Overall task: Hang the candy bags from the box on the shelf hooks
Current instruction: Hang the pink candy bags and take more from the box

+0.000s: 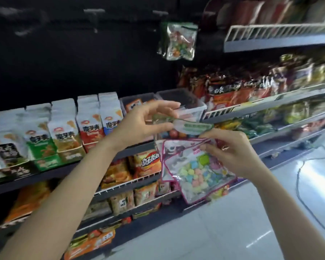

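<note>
Shop aisle with tiered snack shelving (251, 107) along the left and rear, and a dark hook panel (73, 59) above it. One candy bag (178, 41) already hangs from a hook near the panel's upper right corner; the other hooks (94, 13) show blurred and appear bare.

Left hand (144, 122): thumb and forefinger pinch the header of a green-topped bag (193, 126), other fingers spread. Right hand (231, 152): fingers curled round the tops of several pink-edged bags (195, 175), which hang fanned below it, in front of the middle shelf's front edge. A clear box (188, 106) sits on that shelf just behind the hands.

Assessed step: separating one bag for hanging.

Risks: the green-topped bag is held by a thin header only, so a pull against the bundle could tear it or slip it free. The fanned bags may slide from the right hand if its grip loosens. Whether the header hole is clear cannot be determined.
</note>
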### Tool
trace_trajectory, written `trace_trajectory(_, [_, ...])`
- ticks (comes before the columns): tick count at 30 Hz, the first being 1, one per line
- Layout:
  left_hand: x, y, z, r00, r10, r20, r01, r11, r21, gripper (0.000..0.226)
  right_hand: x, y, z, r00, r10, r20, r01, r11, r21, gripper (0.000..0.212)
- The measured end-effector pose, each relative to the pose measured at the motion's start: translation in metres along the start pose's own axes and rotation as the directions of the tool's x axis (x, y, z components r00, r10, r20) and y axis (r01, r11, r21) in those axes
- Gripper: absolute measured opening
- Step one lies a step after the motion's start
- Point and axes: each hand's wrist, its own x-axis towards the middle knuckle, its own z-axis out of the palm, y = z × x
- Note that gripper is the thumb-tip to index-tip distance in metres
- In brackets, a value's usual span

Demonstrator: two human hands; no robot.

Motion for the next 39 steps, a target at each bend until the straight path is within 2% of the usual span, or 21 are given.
trace_trajectory(2, [0.021, -0.01, 0.014, 0.998, -0.033, -0.058, 0.026, 0.994, -0.108, 0.034, 0.004, 0.018, -0.02, 0.996, 0.063, -0.07, -0.059, 0.996, 0.062, 0.031])
trace_trajectory(4, [0.045, -0.016, 0.031, 0.991, -0.055, -0.122, 0.031, 0.982, -0.187, 0.028, 0.015, 0.033, -0.038, 0.993, 0.076, -0.091, -0.069, 0.994, 0.084, 0.031])
trace_trajectory(6, [0.07, -0.017, 0.044, 0.964, 0.033, -0.265, -0.069, 0.989, -0.128, 0.026, 0.033, 0.045, -0.053, 0.994, 0.076, -0.078, -0.069, 0.994, 0.087, 0.028])
trace_trajectory(8, [0.093, -0.018, 0.049, 0.905, 0.126, -0.406, -0.161, 0.986, -0.051, 0.03, 0.054, 0.058, -0.063, 0.996, 0.064, -0.066, -0.054, 0.989, 0.138, 0.022])
trace_trajectory(11, [0.126, -0.021, 0.044, 0.821, 0.251, -0.513, -0.276, 0.961, 0.029, 0.035, 0.086, 0.079, -0.068, 0.991, 0.088, -0.097, -0.066, 0.976, 0.206, 0.019])
trace_trajectory(13, [0.147, -0.025, 0.037, 0.787, 0.337, -0.516, -0.295, 0.941, 0.164, 0.024, 0.107, 0.092, -0.071, 0.992, 0.07, -0.103, -0.048, 0.978, 0.204, 0.018])
trace_trajectory(15, [0.169, -0.03, 0.029, 0.803, 0.339, -0.49, -0.262, 0.94, 0.22, 0.011, 0.127, 0.104, -0.072, 0.993, 0.05, -0.11, -0.03, 0.983, 0.184, 0.017])
trace_trajectory(18, [0.2, -0.028, 0.023, 0.841, 0.217, -0.495, -0.179, 0.976, 0.123, 0.014, 0.153, 0.118, -0.072, 0.985, 0.002, -0.172, 0.017, 0.994, 0.107, 0.023])
trace_trajectory(20, [0.215, -0.026, 0.02, 0.842, 0.193, -0.505, -0.155, 0.981, 0.115, 0.015, 0.168, 0.127, -0.07, 0.973, -0.035, -0.227, 0.047, 0.998, 0.046, 0.023])
trace_trajectory(25, [0.238, -0.025, 0.01, 0.761, 0.217, -0.611, -0.113, 0.972, 0.205, 0.026, 0.2, 0.135, -0.064, 0.948, -0.127, -0.291, 0.136, 0.991, 0.011, 0.024])
trace_trajectory(27, [0.242, -0.024, 0.007, 0.742, 0.222, -0.632, -0.092, 0.968, 0.232, 0.026, 0.208, 0.136, -0.063, 0.944, -0.133, -0.303, 0.156, 0.986, 0.053, 0.034])
trace_trajectory(29, [0.245, -0.024, 0.007, 0.731, 0.229, -0.643, -0.071, 0.962, 0.263, 0.027, 0.213, 0.138, -0.063, 0.946, -0.125, -0.3, 0.169, 0.978, 0.125, 0.057])
trace_trajectory(31, [0.247, -0.026, 0.007, 0.721, 0.228, -0.655, -0.046, 0.958, 0.283, 0.027, 0.217, 0.143, -0.062, 0.949, -0.145, -0.281, 0.185, 0.975, 0.122, 0.07])
trace_trajectory(39, [0.254, -0.027, 0.013, 0.667, 0.302, -0.681, -0.029, 0.924, 0.381, 0.032, 0.23, 0.151, -0.054, 0.962, -0.173, -0.213, 0.182, 0.983, 0.023, 0.078])
